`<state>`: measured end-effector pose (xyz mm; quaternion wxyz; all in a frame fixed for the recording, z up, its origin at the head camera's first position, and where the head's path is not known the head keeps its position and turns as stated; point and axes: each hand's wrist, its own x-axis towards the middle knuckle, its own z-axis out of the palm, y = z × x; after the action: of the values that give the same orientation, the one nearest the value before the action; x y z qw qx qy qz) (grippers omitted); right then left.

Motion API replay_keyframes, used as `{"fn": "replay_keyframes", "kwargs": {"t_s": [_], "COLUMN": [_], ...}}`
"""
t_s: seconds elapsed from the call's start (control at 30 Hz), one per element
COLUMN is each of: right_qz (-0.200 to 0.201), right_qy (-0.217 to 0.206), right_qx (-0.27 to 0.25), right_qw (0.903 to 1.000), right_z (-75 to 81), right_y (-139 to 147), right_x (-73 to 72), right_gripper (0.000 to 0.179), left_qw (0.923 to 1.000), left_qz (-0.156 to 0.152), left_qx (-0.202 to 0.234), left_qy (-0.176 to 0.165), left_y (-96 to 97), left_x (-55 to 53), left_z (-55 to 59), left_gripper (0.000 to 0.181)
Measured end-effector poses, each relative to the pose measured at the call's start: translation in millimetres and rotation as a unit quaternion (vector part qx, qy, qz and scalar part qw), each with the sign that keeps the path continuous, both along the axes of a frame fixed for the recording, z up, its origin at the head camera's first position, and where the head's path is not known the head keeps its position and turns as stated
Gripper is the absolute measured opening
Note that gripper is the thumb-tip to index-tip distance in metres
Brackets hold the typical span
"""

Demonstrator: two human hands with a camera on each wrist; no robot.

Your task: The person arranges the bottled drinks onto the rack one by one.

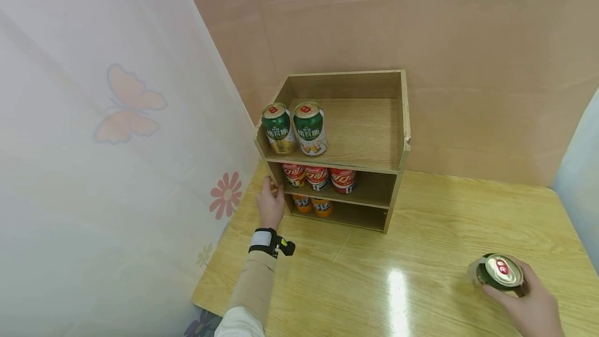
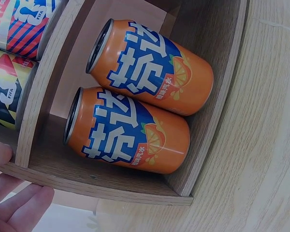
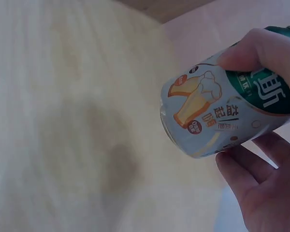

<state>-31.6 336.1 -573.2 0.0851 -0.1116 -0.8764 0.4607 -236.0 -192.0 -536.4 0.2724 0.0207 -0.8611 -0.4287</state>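
My right hand (image 1: 533,300) holds a green-and-white drink can (image 3: 208,104) above the table at the right, thumb on one side and fingers on the other. My left hand (image 1: 271,206) grips the left side panel of a wooden shelf (image 1: 362,137), thumb inside and fingers outside. Two green-topped cans, a gold-based one (image 1: 279,131) and a white-based one (image 1: 310,131), stand at the left of the top tier. Red cola cans (image 1: 343,180) line the middle tier. Below them, two orange soda cans (image 2: 152,70) stand side by side near my left hand.
The light wood table (image 1: 430,222) carries the shelf near its back edge. Behind rises a tan cloth wall (image 1: 468,66). A pale curtain (image 1: 117,196) with butterfly and flower prints hangs close on the left.
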Motion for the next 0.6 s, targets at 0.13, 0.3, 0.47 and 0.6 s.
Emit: {"fn": "replay_keyframes", "kwargs": {"t_s": [0.13, 0.3, 0.47, 0.6], "right_qz": [0.021, 0.037, 0.046, 0.048], "right_qy": [0.044, 0.095, 0.126, 0.159], "right_qx": [-0.001, 0.005, 0.026, 0.032], "right_qw": [0.9988, 0.9948, 0.9906, 0.9856], "right_z": [33.7, 74.4, 109.3, 132.1], "right_y": [-9.7, -24.4, -37.0, -48.2], "right_x": [-14.2, -33.2, -51.7, -62.4], "right_gripper": [0.073, 0.076, 0.077, 0.076], "left_qw": [1.0, 1.0, 1.0, 0.9999], "left_qz": [-0.001, -0.004, -0.004, -0.001], "left_qx": [0.0, 0.002, 0.001, -0.003], "left_qy": [0.001, 0.004, 0.005, 0.012], "left_y": [0.3, -0.5, -1.2, -0.3], "left_x": [1.8, 2.0, 1.2, 2.0], "left_z": [1.3, 0.9, 0.3, 1.0], "left_gripper": [0.02, 0.021, 0.021, 0.021]}}
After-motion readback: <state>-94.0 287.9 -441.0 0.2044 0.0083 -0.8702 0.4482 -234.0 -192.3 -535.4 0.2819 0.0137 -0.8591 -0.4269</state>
